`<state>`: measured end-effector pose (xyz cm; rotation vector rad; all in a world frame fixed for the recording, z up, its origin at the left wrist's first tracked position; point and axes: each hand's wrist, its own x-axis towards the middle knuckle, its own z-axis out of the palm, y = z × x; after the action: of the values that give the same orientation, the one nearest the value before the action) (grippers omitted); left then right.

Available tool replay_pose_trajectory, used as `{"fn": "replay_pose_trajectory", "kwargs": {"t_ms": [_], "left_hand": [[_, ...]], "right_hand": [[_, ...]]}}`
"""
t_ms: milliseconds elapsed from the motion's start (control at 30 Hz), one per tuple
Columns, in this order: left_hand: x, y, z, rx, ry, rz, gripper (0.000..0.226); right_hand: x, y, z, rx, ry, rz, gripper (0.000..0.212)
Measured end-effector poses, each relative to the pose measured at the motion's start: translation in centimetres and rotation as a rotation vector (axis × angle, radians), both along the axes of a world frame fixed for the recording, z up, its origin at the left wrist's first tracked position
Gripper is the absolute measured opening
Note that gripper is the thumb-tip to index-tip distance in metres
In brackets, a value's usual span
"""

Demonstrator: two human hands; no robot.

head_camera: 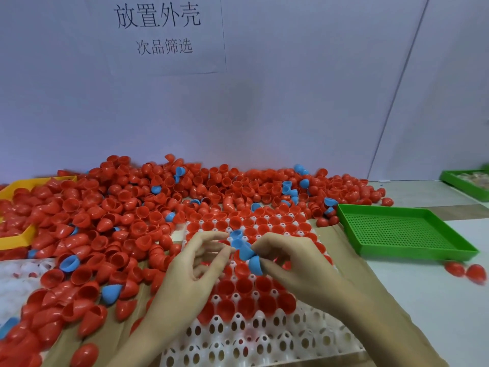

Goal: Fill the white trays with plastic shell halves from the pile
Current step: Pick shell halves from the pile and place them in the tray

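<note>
A big pile of red shell halves (127, 215), with a few blue ones mixed in, covers the left and back of the table. In front of me lies a white tray (238, 337) whose far pockets hold red halves open side up; its near rows show bare white cones. Above the tray's middle my right hand (288, 260) grips a short nested stack of blue shell halves (244, 251). My left hand (195, 263) pinches the stack's upper end with thumb and forefinger.
An empty green perforated tray (402, 231) sits at the right, and a second green tray (465, 181) is farther back. A yellow tray (16, 242) lies half buried at the left. Two red halves (467, 271) lie loose at the right. A wall with a paper sign rises behind.
</note>
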<state>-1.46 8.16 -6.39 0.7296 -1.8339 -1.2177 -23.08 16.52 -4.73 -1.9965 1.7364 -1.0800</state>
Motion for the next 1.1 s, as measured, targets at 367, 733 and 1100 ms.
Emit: {"fn": "replay_pose_trajectory", "kwargs": {"t_ms": [367, 733, 1100], "left_hand": [[0.9, -0.9, 0.4, -0.146, -0.14, 0.109, 0.021], [1.0, -1.1, -0.2, -0.34, -0.248, 0.146, 0.013], [1.5, -2.4, -1.2, -0.626, -0.526, 0.023, 0.018]], "right_hand": [[-5.4, 4.8, -0.5, 0.16, 0.305, -0.166, 0.016], [-5.3, 4.3, 0.8, 0.234, 0.317, -0.111, 0.01], [-2.2, -5.3, 0.9, 0.086, 0.324, -0.102, 0.034]]}}
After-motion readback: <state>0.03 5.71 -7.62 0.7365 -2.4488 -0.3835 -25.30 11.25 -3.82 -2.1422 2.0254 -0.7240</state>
